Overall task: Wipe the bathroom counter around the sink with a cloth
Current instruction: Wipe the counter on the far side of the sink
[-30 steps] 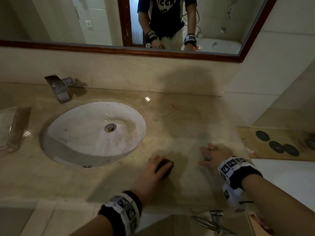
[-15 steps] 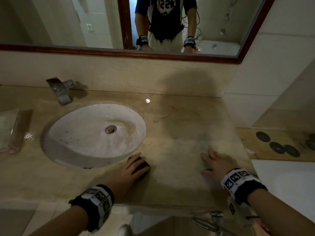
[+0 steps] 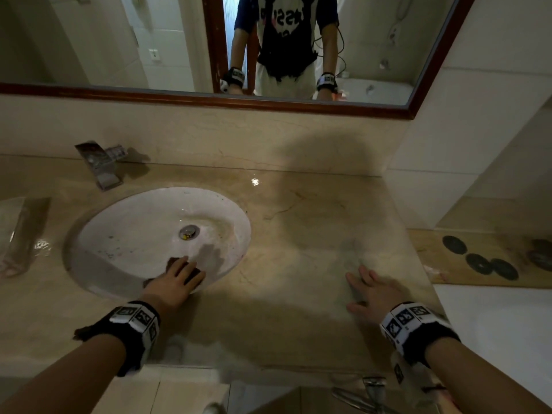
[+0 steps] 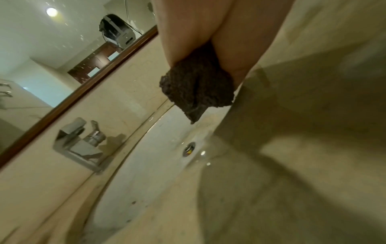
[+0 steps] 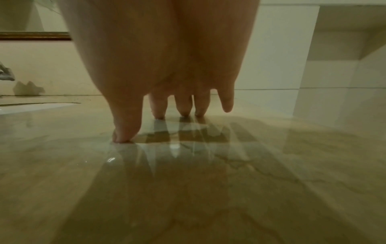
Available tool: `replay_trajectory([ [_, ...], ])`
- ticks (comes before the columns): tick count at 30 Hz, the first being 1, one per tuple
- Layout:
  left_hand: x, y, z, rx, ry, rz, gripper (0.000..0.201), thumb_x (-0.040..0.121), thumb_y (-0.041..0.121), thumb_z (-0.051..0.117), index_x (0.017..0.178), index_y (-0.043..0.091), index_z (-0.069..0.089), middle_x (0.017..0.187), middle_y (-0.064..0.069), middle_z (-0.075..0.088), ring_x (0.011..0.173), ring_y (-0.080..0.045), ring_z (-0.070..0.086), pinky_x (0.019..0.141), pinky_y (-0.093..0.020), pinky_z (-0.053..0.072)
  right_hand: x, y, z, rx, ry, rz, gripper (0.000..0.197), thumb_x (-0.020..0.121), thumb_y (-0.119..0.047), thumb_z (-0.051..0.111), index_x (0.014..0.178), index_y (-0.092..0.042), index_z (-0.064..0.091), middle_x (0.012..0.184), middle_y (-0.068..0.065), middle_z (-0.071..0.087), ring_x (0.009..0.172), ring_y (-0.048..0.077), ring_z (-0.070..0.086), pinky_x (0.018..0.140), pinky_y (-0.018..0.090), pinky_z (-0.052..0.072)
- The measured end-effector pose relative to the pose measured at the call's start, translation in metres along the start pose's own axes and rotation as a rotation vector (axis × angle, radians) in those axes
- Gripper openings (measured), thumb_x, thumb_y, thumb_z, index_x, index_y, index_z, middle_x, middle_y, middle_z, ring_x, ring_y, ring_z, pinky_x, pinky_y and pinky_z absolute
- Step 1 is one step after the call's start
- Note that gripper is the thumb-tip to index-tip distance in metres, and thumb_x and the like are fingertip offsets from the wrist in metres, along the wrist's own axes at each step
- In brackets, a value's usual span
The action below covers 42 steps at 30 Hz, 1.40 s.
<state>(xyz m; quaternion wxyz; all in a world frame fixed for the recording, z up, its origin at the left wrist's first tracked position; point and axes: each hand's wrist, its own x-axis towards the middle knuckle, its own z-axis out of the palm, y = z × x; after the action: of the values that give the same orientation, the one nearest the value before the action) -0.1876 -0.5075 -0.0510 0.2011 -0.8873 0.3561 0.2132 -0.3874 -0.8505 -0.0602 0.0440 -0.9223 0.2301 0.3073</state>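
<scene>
My left hand (image 3: 176, 283) presses the dark cloth (image 4: 197, 85) flat-fingered at the sink's (image 3: 125, 234) near rim, bare bench (image 3: 298, 234) stretching rightward. I judge the coming stroke follows that rim. My right hand (image 3: 375, 291), released, braces well apart.

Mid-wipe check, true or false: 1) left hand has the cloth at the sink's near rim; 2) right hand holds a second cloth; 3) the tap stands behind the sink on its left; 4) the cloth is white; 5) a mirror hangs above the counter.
1) True: the left hand presses the cloth at the sink rim.
2) False: the right hand rests bare on the counter, fingers spread.
3) True: the tap is there.
4) False: it is dark brown.
5) True: the mirror hangs there.
</scene>
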Motion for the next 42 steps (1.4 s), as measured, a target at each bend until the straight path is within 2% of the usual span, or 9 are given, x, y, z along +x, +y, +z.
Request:
replay_trajectory([
  [4, -0.006, 0.000, -0.015, -0.195, 0.164, -0.106, 0.069, 0.095, 0.001, 0.038, 0.152, 0.017, 0.000, 0.160, -0.011, -0.003, 0.148, -0.029, -0.005, 0.122, -0.038, 0.012, 0.001, 0.000, -0.003, -0.009, -0.016, -0.003, 0.072, 0.092, -0.055, 0.038, 0.148, -0.037, -0.002, 0.158, -0.001, -0.014, 0.147, 0.022, -0.004, 0.118, 0.047, 0.010],
  [9, -0.002, 0.069, -0.028, -0.651, 0.531, 0.109, 0.062, 0.093, 0.009, 0.052, 0.148, 0.013, 0.024, 0.156, -0.017, 0.018, 0.146, -0.035, 0.015, 0.119, -0.038, 0.015, -0.009, -0.005, -0.026, 0.044, -0.089, -0.025, 0.061, 0.096, -0.048, 0.038, 0.148, -0.031, 0.013, 0.159, 0.002, -0.004, 0.145, 0.023, 0.014, 0.116, 0.044, 0.022],
  [13, 0.004, 0.140, -0.034, -0.798, 0.403, 0.149, 0.070, 0.094, 0.007, 0.046, 0.151, 0.020, 0.008, 0.160, -0.007, 0.001, 0.149, -0.025, 0.003, 0.120, -0.031, 0.011, -0.023, -0.021, -0.023, 0.211, 0.084, -0.071, 0.058, 0.097, -0.038, 0.042, 0.148, -0.023, 0.020, 0.160, 0.000, 0.002, 0.145, 0.019, 0.017, 0.115, 0.028, 0.022],
  [19, -0.010, 0.211, -0.034, -0.911, 0.143, 0.272, 0.099, 0.087, 0.009, 0.057, 0.148, 0.018, -0.019, 0.158, -0.002, -0.019, 0.148, -0.021, -0.011, 0.120, -0.031, 0.012, -0.051, -0.043, 0.003, 0.763, 0.149, -0.202, 0.048, 0.100, -0.015, 0.036, 0.147, -0.014, 0.024, 0.156, 0.000, 0.018, 0.144, 0.020, 0.021, 0.113, 0.025, 0.023],
  [23, -0.011, 0.206, -0.036, -0.962, 0.070, 0.411, 0.120, 0.079, 0.031, 0.072, 0.145, 0.021, -0.028, 0.156, 0.004, -0.026, 0.146, -0.017, -0.021, 0.119, -0.030, 0.007, -0.054, -0.062, 0.035, 0.708, 0.148, -0.299, 0.049, 0.097, -0.047, 0.031, 0.144, -0.036, 0.023, 0.158, -0.009, 0.012, 0.143, 0.021, 0.023, 0.117, 0.035, 0.026],
  [27, -0.008, 0.167, -0.039, -0.688, 0.056, 0.366, 0.120, 0.075, 0.037, 0.073, 0.148, 0.024, -0.022, 0.156, 0.001, -0.027, 0.145, -0.019, -0.023, 0.122, -0.044, 0.003, -0.056, -0.083, 0.028, 0.484, 0.089, -0.217, 0.120, 0.045, -0.083, -0.002, 0.150, -0.025, 0.004, 0.159, -0.005, -0.006, 0.147, 0.023, -0.006, 0.120, 0.038, 0.010],
  [30, -0.009, 0.147, -0.035, -0.446, 0.037, 0.259, 0.104, 0.086, 0.035, 0.059, 0.147, 0.020, -0.024, 0.156, -0.005, -0.027, 0.146, -0.023, -0.023, 0.121, -0.048, -0.003, -0.054, -0.096, 0.018, 0.358, 0.041, -0.168, 0.117, 0.055, -0.089, 0.011, 0.150, -0.020, 0.003, 0.159, 0.002, -0.002, 0.146, 0.029, -0.004, 0.118, 0.045, 0.017],
  [34, 0.000, 0.138, -0.020, -0.372, -0.052, 0.153, 0.136, 0.064, 0.054, 0.076, 0.147, 0.015, -0.024, 0.157, -0.005, -0.025, 0.147, -0.022, -0.017, 0.121, -0.045, -0.002, -0.045, -0.108, 0.012, 0.222, 0.021, -0.101, 0.087, 0.086, -0.057, 0.048, 0.149, -0.016, 0.004, 0.158, 0.012, 0.002, 0.144, 0.039, 0.000, 0.117, 0.048, 0.019],
  [42, 0.005, 0.134, -0.018, -0.282, -0.042, 0.166, 0.134, 0.063, 0.063, 0.072, 0.149, 0.014, -0.017, 0.156, -0.003, -0.027, 0.147, -0.019, -0.016, 0.122, -0.043, 0.001, -0.043, -0.131, 0.009, 0.229, 0.129, -0.196, 0.058, 0.092, -0.014, 0.051, 0.142, -0.013, 0.023, 0.152, 0.017, 0.017, 0.142, 0.037, 0.008, 0.112, 0.048, 0.028],
])
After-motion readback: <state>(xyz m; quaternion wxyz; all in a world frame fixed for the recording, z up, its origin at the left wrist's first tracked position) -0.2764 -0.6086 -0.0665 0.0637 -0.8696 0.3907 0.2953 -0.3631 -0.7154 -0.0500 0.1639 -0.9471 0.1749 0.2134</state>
